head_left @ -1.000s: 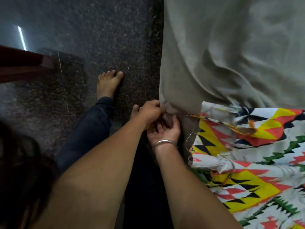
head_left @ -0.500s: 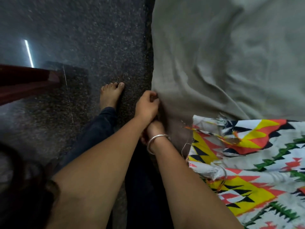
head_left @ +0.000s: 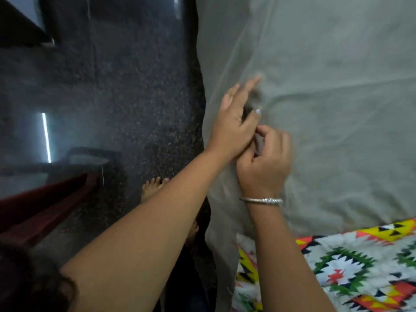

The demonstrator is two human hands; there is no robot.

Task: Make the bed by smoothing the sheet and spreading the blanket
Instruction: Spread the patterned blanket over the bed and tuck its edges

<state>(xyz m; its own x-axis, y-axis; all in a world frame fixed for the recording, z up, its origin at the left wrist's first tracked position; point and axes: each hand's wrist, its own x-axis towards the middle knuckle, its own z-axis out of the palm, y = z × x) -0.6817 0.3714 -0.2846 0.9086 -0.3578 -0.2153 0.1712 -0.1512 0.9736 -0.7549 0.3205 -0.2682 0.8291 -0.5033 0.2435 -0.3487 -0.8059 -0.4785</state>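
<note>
Two hands close together in the head view, over the grey sheet (head_left: 326,109) near its left edge, right beside the dark speckled floor (head_left: 135,97).

Left hand (head_left: 234,122) spread flat, fingers straight and pointing away up the sheet, fingertips blurred. Hard to tell whether touching the cloth or just above it.

Right hand (head_left: 265,161) just beside it and touching its heel, fingers curled, thumb and forefinger pinched on a small grey fold, apparently of the sheet. Thin silver bangle (head_left: 262,200) on the right wrist.

Sheet spread across most of the upper right, with long shallow creases running out from around the hands.

Patterned blanket (head_left: 349,266), white with yellow, orange, green and black zigzags, bunched at the lower right. Lying on the sheet, well apart from both hands, close under the right forearm.

Bare foot (head_left: 153,188) on the floor near the sheet's edge, partly hidden behind the left forearm.

Dark red piece of furniture (head_left: 45,206) at the lower left.
</note>
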